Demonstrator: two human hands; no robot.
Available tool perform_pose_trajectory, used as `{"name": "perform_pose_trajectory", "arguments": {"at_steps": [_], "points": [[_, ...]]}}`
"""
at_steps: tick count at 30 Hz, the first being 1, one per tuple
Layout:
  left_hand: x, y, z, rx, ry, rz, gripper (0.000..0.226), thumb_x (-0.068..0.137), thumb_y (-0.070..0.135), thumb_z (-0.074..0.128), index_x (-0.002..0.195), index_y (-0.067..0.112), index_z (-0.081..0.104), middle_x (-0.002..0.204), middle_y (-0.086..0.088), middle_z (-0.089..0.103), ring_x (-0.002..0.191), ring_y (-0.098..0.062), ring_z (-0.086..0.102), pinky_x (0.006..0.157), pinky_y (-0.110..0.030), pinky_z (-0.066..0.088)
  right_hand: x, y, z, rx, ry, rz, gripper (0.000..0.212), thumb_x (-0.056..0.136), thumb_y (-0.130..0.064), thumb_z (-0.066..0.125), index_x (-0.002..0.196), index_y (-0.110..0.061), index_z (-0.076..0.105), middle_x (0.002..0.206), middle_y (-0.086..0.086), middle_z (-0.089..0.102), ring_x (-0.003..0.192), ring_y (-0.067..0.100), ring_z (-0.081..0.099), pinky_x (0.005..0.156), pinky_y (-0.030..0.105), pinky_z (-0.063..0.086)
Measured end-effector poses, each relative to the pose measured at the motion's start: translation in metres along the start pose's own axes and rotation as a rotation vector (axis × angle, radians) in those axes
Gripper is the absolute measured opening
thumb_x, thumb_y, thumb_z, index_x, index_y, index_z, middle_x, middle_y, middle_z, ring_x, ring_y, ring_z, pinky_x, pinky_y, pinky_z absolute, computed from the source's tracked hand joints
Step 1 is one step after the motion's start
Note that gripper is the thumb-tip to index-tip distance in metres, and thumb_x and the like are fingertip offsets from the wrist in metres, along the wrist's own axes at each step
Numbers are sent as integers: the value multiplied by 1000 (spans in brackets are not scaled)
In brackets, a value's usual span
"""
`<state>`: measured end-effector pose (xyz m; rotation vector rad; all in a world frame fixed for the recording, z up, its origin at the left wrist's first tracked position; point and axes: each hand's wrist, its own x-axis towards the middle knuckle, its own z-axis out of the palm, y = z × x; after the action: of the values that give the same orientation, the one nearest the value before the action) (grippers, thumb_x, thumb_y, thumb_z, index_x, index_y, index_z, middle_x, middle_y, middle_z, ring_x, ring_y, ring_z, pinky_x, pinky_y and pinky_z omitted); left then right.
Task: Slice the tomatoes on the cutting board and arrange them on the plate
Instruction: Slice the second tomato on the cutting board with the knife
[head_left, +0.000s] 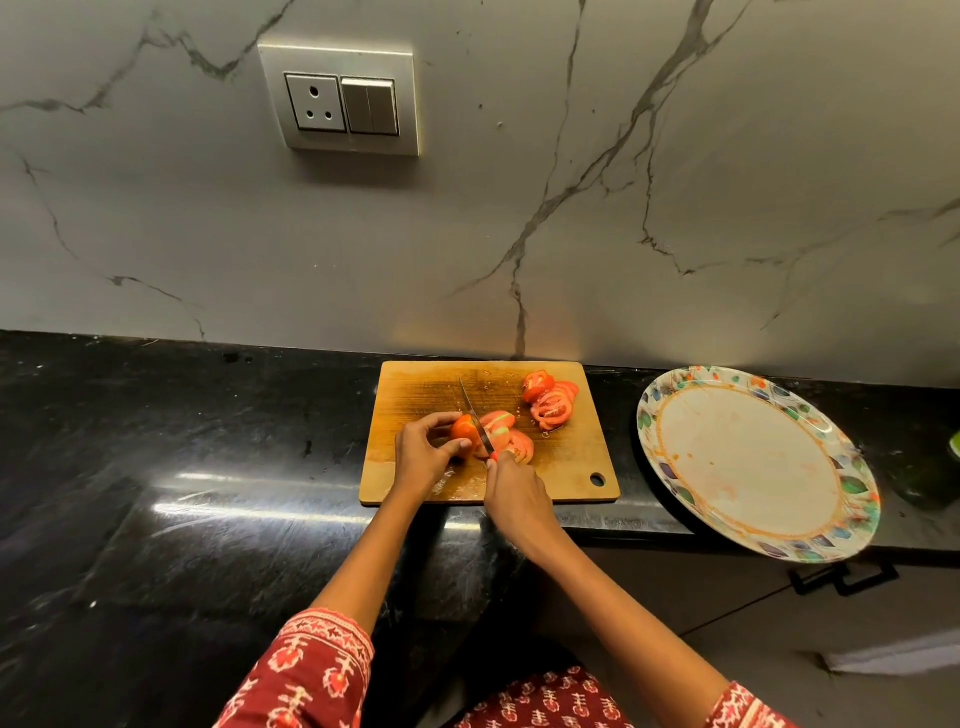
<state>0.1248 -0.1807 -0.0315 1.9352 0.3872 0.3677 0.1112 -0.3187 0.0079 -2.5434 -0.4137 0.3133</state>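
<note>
Left hand (423, 457) pinched the uncut tomato piece (464, 429) on the cutting board (410, 415), fingers curled over the top, thumb low on the near side. Right hand (514, 499) was wrapped round the handle of the knife (475, 418), blade set down into the tomato just beside the left fingertips.

Fresh slices (511, 441) lay against the right of the blade. A second pile of slices (550, 402) sat toward the board's far right corner. The plate (670, 467) stood well apart on the right, no tomato on it, only orange smears. So slicing looked part done, arranging not started.

Risks as I read them:
- Remaining piece was small, and the thumb sat close to the blade — a slip on the skin could put the edge into a finger.
- Board looked wet with juice. The piece could skid under downward pressure, giving ragged or uneven slices.
- The plate appeared to overhang the front edge of the black counter (208, 441) — a knock while loading slices could tip it off.
- Slices were soft and might break or drip on the carry across the gap.
</note>
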Motion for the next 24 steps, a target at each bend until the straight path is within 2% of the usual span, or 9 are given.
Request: {"name": "perform_pose_trajectory", "arguments": {"at_steps": [7,14,17,21,24], "points": [[-1,1,0,2,10,5,39,69,1,76,107,5,66,106,-10,67,98,-17,61,84,-23,47,1,0,1,-1,-2,7,34,103,-25,27,118,-3,48,106,19,61,98,35,59,69,33,38],[0,4,-1,7,0,-6,37,71,1,74,108,5,65,107,-10,67,96,-12,58,83,-20,46,1,3,5,-10,-3,7,34,102,-26,26,117,-3,47,104,19,62,97,35,59,69,35,39],[-1,5,-1,8,3,-9,37,71,1,74,107,5,65,105,-8,67,95,-12,58,83,-19,46,2,2,4,-1,-5,4,34,103,-25,27,116,-3,48,106,19,61,99,35,59,68,32,36],[-1,5,-1,2,12,-25,37,69,1,76,105,5,67,104,-8,67,94,-13,60,77,-12,44,5,-4,5,13,-17,9,34,102,-24,26,119,-3,47,109,19,60,102,36,57,73,36,40],[-2,5,0,5,11,-26,38,67,1,77,104,6,67,104,-9,68,95,-15,61,83,-20,47,17,-9,4,21,-27,38,33,102,-23,27,121,-3,46,111,20,59,104,36,56,71,34,38]]}}
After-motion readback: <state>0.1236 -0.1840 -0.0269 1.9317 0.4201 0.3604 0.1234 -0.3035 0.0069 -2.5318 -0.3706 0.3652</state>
